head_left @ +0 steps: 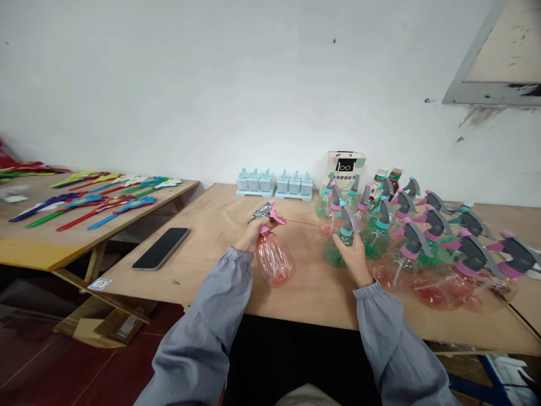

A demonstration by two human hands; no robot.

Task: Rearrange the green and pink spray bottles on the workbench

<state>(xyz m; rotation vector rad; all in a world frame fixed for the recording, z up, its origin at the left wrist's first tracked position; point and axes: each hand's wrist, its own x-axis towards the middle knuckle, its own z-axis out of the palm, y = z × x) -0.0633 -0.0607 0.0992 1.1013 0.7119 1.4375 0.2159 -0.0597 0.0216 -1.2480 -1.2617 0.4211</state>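
The left grip [250, 235] clasps a pink spray bottle [274, 260] by its neck at the near middle of the worktop [211, 242]; the right grip [355, 259] grasps a green spray bottle [333, 254] among other bottles [443, 287] on the right.

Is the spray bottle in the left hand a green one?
No, the left hand holds a pink see-through spray bottle.

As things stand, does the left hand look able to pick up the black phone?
Probably not right away: the left hand is holding the pink spray bottle, though nothing appears to stand between it and the phone.
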